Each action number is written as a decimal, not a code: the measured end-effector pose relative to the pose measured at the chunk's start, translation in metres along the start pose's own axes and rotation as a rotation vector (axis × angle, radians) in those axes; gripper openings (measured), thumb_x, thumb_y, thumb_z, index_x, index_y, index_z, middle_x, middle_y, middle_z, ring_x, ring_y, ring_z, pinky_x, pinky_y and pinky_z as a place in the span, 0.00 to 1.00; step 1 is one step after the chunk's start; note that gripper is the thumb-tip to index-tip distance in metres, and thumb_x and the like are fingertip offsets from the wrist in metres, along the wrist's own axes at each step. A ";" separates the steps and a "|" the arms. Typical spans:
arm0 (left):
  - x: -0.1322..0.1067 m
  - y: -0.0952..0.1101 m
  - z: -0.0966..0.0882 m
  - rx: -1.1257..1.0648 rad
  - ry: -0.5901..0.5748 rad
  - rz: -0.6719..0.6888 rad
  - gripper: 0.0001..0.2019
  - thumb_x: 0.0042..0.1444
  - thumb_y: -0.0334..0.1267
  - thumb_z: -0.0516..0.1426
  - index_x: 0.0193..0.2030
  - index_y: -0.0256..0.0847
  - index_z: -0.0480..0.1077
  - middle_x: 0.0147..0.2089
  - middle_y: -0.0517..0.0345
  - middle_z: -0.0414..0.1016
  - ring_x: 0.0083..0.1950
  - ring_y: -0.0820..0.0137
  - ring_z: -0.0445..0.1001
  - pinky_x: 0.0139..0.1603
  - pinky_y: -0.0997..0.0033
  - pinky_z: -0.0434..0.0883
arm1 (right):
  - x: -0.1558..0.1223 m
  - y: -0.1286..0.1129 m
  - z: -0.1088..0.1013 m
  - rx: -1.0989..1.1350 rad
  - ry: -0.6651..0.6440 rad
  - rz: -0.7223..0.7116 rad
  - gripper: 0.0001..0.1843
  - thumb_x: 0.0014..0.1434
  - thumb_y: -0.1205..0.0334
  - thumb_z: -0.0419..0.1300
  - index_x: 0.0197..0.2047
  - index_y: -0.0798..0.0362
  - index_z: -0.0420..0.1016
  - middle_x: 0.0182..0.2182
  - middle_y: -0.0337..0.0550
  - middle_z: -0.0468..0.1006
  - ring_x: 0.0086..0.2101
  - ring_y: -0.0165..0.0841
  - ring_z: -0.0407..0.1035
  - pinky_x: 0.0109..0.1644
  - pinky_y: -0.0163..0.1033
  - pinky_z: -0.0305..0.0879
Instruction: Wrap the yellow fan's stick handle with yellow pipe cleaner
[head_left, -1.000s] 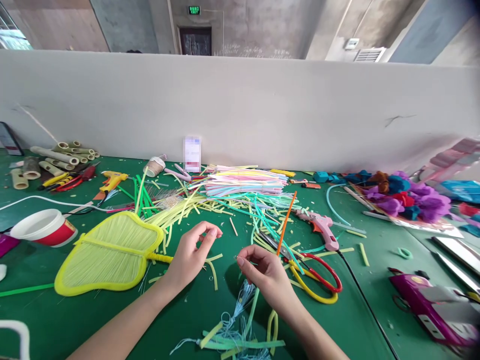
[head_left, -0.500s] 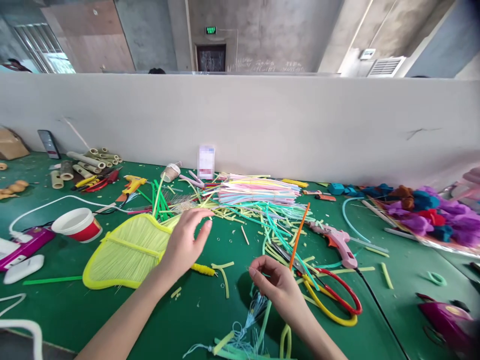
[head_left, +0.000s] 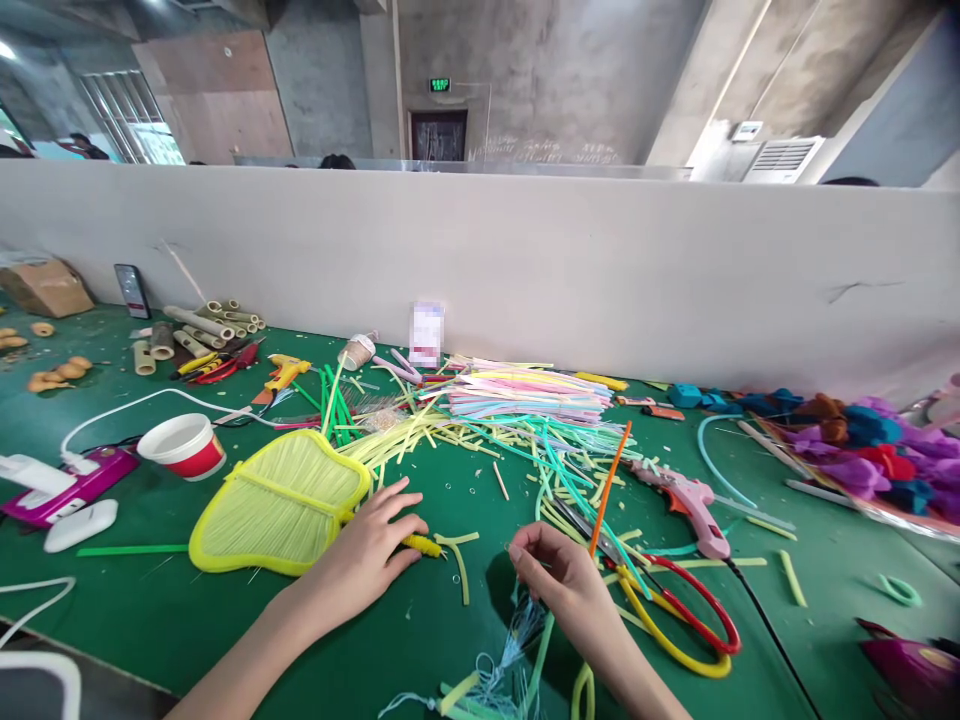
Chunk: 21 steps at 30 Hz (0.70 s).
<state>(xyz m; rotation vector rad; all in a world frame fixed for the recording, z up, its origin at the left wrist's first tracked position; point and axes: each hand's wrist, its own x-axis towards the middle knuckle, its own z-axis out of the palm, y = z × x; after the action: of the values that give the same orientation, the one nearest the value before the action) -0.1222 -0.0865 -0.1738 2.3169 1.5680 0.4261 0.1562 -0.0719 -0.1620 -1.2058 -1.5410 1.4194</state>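
My left hand [head_left: 367,540] is over the yellow handle of a leaf-shaped yellow fan [head_left: 274,500], its fingers apart and the handle's wrapped end [head_left: 422,545] showing past them. Whether the palm touches the handle is hidden. My right hand [head_left: 559,575] is held in a pinch above the table; anything between its fingertips is too small to make out. Just below it hangs or lies a light-blue tassel [head_left: 517,640], and I cannot tell whether it is attached to the fingers. Scissors with red and yellow handles [head_left: 694,655] lie to its right.
Pastel strips [head_left: 529,390] are heaped at the back. A pink glue gun [head_left: 694,505] and an upright orange stem [head_left: 611,485] are on the right. A paper cup [head_left: 184,447], purple power strip [head_left: 82,490] and yellow glue gun [head_left: 285,372] occupy the left. Tiny rings dot the middle.
My left hand has come down onto the fan's handle area, and its fingers have spread from a near pinch. My right hand keeps its pinch. The view has shifted slightly.
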 end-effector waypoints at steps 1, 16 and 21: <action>0.002 0.001 -0.001 0.000 0.003 0.014 0.08 0.66 0.37 0.54 0.46 0.47 0.74 0.66 0.55 0.69 0.74 0.54 0.54 0.68 0.43 0.63 | 0.000 0.000 0.000 0.000 -0.003 -0.001 0.24 0.58 0.39 0.62 0.33 0.55 0.71 0.26 0.36 0.66 0.26 0.29 0.59 0.29 0.34 0.57; 0.105 -0.006 -0.082 0.245 0.256 -0.216 0.15 0.69 0.42 0.51 0.56 0.40 0.72 0.58 0.47 0.75 0.58 0.60 0.73 0.60 0.59 0.71 | -0.001 0.003 0.006 -0.025 -0.008 -0.020 0.24 0.58 0.39 0.62 0.33 0.55 0.72 0.26 0.36 0.67 0.27 0.29 0.60 0.30 0.34 0.57; 0.182 -0.093 -0.123 0.396 0.370 -0.553 0.19 0.65 0.42 0.58 0.59 0.38 0.68 0.59 0.47 0.71 0.54 0.59 0.74 0.53 0.51 0.75 | 0.001 0.012 0.007 -0.006 -0.001 -0.013 0.26 0.56 0.36 0.62 0.32 0.54 0.72 0.25 0.37 0.66 0.26 0.29 0.58 0.29 0.34 0.55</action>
<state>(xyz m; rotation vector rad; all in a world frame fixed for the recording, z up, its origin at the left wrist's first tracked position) -0.1858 0.1265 -0.0873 1.9899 2.5729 0.4480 0.1509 -0.0734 -0.1748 -1.1966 -1.5528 1.4080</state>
